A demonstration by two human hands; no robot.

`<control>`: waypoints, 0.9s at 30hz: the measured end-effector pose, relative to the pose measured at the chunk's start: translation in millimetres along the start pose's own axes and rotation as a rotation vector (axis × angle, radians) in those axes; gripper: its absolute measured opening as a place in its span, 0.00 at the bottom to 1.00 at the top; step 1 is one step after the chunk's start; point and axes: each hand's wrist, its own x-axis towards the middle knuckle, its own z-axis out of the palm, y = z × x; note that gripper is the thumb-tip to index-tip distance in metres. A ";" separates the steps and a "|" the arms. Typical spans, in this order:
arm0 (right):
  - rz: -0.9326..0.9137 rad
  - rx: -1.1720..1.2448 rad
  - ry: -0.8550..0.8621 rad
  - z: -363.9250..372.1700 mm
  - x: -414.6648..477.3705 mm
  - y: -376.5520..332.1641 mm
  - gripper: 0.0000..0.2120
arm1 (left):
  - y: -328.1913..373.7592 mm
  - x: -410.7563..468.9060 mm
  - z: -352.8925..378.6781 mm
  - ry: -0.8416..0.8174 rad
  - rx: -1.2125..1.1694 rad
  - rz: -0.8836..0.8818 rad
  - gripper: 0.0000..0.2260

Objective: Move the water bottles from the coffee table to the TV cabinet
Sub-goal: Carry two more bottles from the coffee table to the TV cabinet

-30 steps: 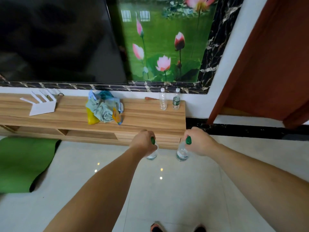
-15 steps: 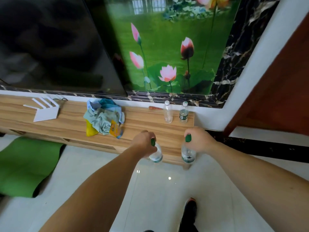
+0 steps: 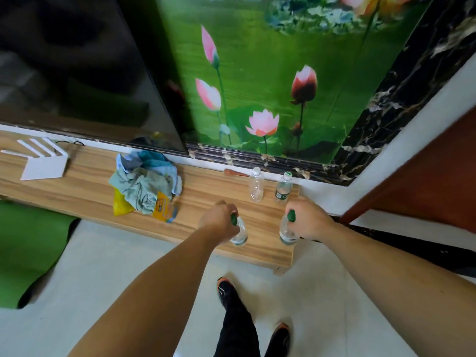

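Observation:
My left hand [image 3: 219,221] grips a clear water bottle [image 3: 240,234] with a green cap by its neck. My right hand [image 3: 307,219] grips a second green-capped bottle [image 3: 286,233] the same way. Both bottles hang over the right front part of the wooden TV cabinet [image 3: 201,202]; whether their bases touch the top I cannot tell. Two more bottles stand at the cabinet's back right: a white-capped empty bottle [image 3: 256,185] and a green-labelled bottle [image 3: 283,188].
A heap of crumpled cloths and bags [image 3: 145,186] lies mid-cabinet, a white router [image 3: 42,161] at the left. A dark TV screen [image 3: 77,68] and lotus mural rise behind. A green mat [image 3: 28,248] lies on the floor at left, a red-brown door [image 3: 438,163] at right.
I have stepped closer to the cabinet. Both hands carried their bottles forward from over the floor to above the cabinet's right front top.

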 end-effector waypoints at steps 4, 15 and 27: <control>0.019 -0.045 -0.082 -3.6 35.1 -14.5 0.08 | -23.4 34.2 6.1 -0.050 -0.054 -0.032 0.16; 0.252 0.356 0.028 10.1 129.7 -33.7 0.10 | -68.8 102.5 15.0 -0.058 -0.272 -0.247 0.14; 0.281 0.321 -0.065 56.7 211.0 -25.0 0.09 | -79.4 184.5 25.9 0.045 -0.526 -0.483 0.11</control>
